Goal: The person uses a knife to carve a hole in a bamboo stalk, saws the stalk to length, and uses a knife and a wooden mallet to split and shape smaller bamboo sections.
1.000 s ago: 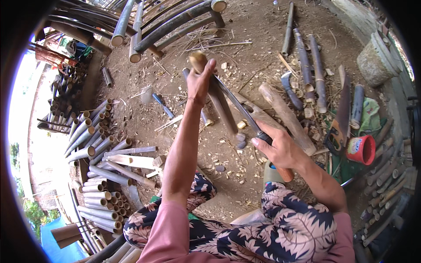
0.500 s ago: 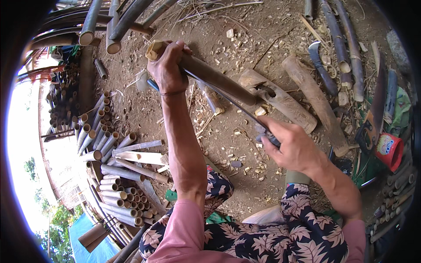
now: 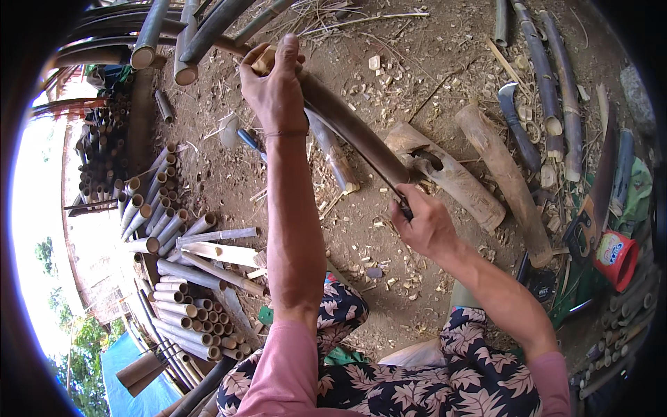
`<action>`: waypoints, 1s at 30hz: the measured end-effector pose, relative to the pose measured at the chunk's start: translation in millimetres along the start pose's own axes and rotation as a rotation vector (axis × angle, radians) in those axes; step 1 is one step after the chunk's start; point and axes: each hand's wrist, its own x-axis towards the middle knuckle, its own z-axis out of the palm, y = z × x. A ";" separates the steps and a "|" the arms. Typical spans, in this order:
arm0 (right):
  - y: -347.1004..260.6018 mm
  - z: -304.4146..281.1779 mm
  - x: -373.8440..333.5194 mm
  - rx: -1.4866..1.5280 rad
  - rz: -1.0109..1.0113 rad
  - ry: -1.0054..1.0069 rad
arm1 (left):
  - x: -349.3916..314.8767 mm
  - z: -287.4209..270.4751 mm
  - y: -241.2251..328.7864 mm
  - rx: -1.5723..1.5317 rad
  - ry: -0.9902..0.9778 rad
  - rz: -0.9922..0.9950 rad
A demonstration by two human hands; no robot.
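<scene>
A brown bamboo tube (image 3: 361, 136) slants from upper left down to the right above the dirt floor. My left hand (image 3: 274, 94) is closed around its upper left end, thumb raised along it and fingers curled over the pale cut rim. My right hand (image 3: 429, 226) grips the dark handle of a long knife (image 3: 386, 179). Its narrow blade lies close along the tube's lower side, mostly hidden there; I cannot tell whether it touches. Beyond the tube's lower end rests a thick wooden block (image 3: 451, 174) with a notch cut in it.
Another log (image 3: 504, 184) lies right of the block, near a curved sickle (image 3: 515, 121). A handsaw (image 3: 594, 201) and a red tub (image 3: 616, 260) are at far right. Cut bamboo tubes (image 3: 184, 320) are stacked at left. Pale chips litter the dirt floor (image 3: 361, 236).
My left hand has shifted up and slightly right, its thumb now raised. My right hand has moved up and left with the knife, closer to the bamboo tube's lower end.
</scene>
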 end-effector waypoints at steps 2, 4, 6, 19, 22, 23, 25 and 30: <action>5.4 6.1 4.5 0.046 0.045 -0.009 | 2.9 0.6 -4.6 0.092 -0.001 0.006; 12.1 3.9 12.4 0.101 0.065 -0.050 | 8.6 -6.1 -5.9 0.057 -0.101 -0.038; 17.8 -13.0 23.9 0.201 0.113 -0.152 | 16.1 -17.2 -6.0 -0.014 -0.275 -0.090; -9.9 -62.7 -0.7 0.065 0.092 -0.131 | -49.4 -18.2 14.6 0.091 0.023 0.167; -19.7 -76.0 -5.4 0.029 0.124 -0.174 | -51.3 -22.8 23.0 0.095 -0.035 0.120; -22.3 -78.9 -7.1 0.014 0.138 -0.190 | -50.6 -24.1 22.8 0.068 -0.067 0.105; -20.2 -81.5 -13.6 -0.047 0.066 -0.134 | -46.3 -29.4 25.1 0.025 -0.178 0.050; -34.9 -104.6 -18.0 0.036 0.159 -0.221 | -53.2 -25.1 36.0 0.095 -0.262 0.038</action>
